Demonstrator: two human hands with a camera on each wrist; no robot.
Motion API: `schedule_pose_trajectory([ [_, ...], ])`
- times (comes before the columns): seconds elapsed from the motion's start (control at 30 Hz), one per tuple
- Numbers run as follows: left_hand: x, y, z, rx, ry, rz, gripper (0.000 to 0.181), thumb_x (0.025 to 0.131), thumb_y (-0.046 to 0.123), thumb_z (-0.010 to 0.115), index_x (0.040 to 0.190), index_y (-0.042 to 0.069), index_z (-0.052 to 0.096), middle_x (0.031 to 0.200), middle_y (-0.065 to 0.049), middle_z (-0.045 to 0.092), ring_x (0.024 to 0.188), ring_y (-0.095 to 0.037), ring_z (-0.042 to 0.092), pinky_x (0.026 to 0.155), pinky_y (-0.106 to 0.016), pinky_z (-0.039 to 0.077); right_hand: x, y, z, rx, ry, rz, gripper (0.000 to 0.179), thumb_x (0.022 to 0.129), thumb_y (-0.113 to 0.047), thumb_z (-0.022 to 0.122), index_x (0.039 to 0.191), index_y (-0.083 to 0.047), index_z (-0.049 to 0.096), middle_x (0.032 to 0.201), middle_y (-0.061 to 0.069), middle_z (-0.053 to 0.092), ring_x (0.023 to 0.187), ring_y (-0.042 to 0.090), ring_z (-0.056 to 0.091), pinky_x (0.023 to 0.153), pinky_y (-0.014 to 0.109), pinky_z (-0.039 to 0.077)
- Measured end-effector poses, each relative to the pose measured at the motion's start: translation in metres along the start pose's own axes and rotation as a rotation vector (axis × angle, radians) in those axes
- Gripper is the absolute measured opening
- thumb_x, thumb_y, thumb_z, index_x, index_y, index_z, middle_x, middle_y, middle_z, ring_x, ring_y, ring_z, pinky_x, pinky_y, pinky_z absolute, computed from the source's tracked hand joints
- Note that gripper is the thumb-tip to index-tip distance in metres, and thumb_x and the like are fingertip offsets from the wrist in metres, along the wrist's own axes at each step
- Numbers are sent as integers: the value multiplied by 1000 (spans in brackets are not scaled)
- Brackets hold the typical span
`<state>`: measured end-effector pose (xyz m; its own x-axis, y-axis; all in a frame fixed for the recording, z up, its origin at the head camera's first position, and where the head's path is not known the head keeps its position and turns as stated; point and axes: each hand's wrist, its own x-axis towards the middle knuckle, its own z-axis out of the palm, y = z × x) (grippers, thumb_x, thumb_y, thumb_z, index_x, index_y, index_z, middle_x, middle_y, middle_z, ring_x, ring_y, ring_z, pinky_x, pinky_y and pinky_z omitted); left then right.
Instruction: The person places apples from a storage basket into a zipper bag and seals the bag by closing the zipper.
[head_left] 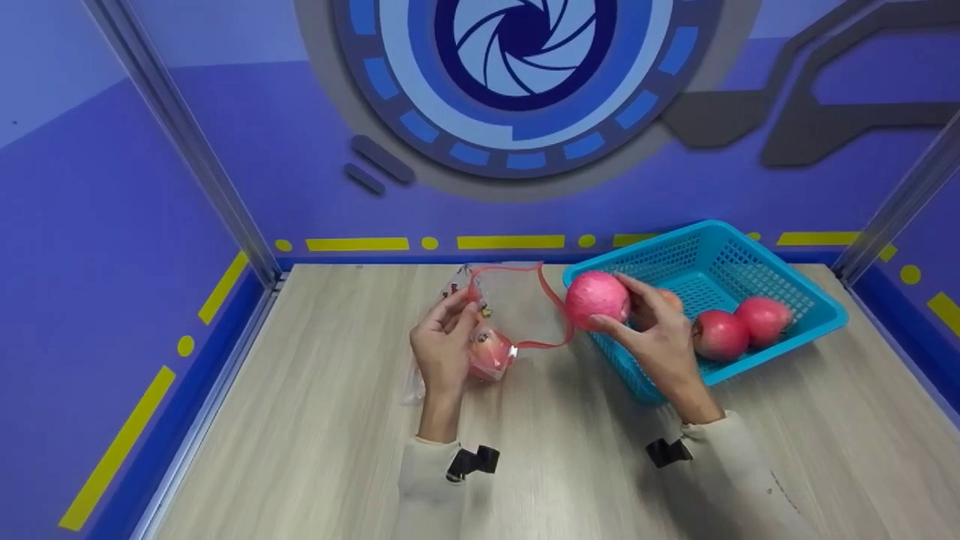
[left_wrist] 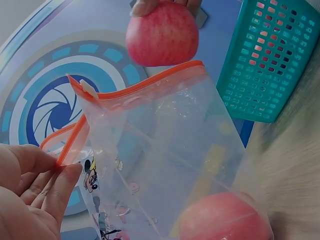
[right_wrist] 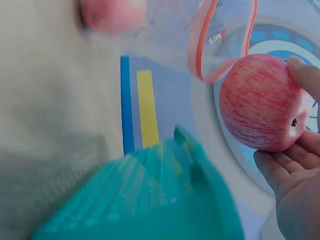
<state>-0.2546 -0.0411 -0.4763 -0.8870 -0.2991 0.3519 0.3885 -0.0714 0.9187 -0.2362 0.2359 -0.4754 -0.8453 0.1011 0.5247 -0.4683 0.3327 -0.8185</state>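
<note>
The apple (head_left: 596, 300) in my right hand (head_left: 664, 337) is round and pinkish red, finely streaked with paler lines, and its pale hollow with a dark stub is turned towards my palm. It is up off the tabletop (head_left: 540, 465), towards the far edge, between the bag's mouth and the basket's left end. I grip it from the right, thumb on the near side and fingers curled round the far side. Whether it touches the bag's rim I cannot tell.

My left hand (head_left: 442, 341) pinches the orange-red zip rim of a clear bag (left_wrist: 155, 135) between thumb and fingers, and the mouth gapes in a wide loop towards the held apple. The bag has cartoon figures printed on it and a white slider on the zip. A red bagged apple (head_left: 487, 356) lies low inside. The bag is left of the tabletop's middle, nearer the far edge.

By the far right corner a turquoise basket (head_left: 817, 330) with latticed walls sits at an angle to the edges. In it two red apples (head_left: 720, 335) touch each other; an orange-tinged fruit (head_left: 670, 300) is partly hidden behind my right hand.
</note>
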Motion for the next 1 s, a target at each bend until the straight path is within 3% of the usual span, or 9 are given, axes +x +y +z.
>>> schedule_pose_trajectory([
  [0.27,-2,3,1,-22,-3,4,23,96,1,78,119,-4,77,108,-15,78,96,-29,76,84,-29,63,1,-8,19,48,-33,32,67,89,-4,87,149,0,57,141,11,65,124,21,64,100,24,55],
  [0.53,-4,2,4,-18,-15,-5,23,97,2,77,120,-2,77,110,-14,78,98,-28,76,86,-31,62,-2,-9,36,9,-45,37,71,87,-12,90,150,-1,57,142,12,65,126,26,64,99,21,54],
  [0.8,-3,3,4,-31,-9,-14,23,96,0,78,118,-4,77,108,-15,78,97,-28,76,86,-30,63,-4,-3,50,-6,-81,53,75,90,-18,89,152,1,53,145,14,63,131,30,62,106,38,53],
  [1.0,-2,3,3,-43,-4,-23,23,95,-2,78,118,-5,77,107,-16,79,95,-28,77,85,-31,63,-5,1,56,-24,-103,75,76,90,-23,89,153,-1,53,145,13,63,131,28,62,106,41,53],
])
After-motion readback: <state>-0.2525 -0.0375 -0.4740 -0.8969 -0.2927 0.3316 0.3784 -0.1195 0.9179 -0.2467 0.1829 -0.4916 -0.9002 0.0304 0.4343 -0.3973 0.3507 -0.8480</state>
